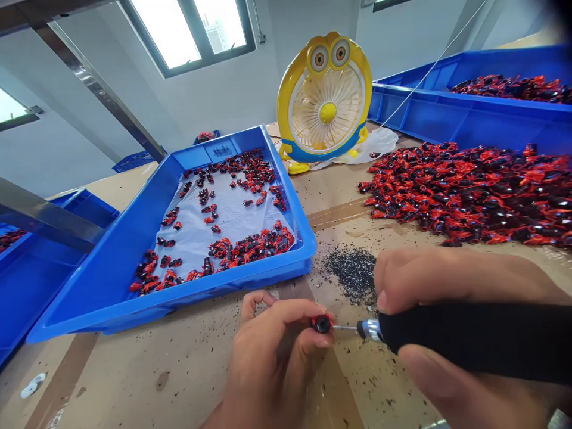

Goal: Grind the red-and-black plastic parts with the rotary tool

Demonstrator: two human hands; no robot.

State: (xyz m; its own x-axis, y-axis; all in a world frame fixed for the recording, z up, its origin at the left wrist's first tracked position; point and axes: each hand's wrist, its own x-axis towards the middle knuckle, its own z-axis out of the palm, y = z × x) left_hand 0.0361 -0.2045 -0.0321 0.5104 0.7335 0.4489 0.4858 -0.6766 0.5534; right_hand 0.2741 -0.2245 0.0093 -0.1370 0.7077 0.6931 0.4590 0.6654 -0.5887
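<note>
A: What's in the right hand point(447, 277)?
B: Its grip is closed round a black driver point(465, 339), held level — pointing left.
A: And the left hand point(272, 345)?
B: Angled up from below, thumb and forefinger pinching a red-and-black part point(322, 323) against the driver's end.
A: Beyond the grips?
B: Black crumbs point(351, 271) on the surface point(165, 357), blue tray point(201, 296) ahead-left, heaped parts point(469, 190) ahead-right — yellow fan point(328, 113) farther back.

Way through: cardboard strip point(330, 186) between blue tray point(250, 279) and red-black parts pile point(469, 190); cartoon-eyed fan point(328, 112) blocks far end, low black shavings point(351, 271) near end. Room left of left hand point(272, 345), before tray's front wall. Right side: power screwdriver point(473, 336), right hand point(447, 277) in the way.
</note>
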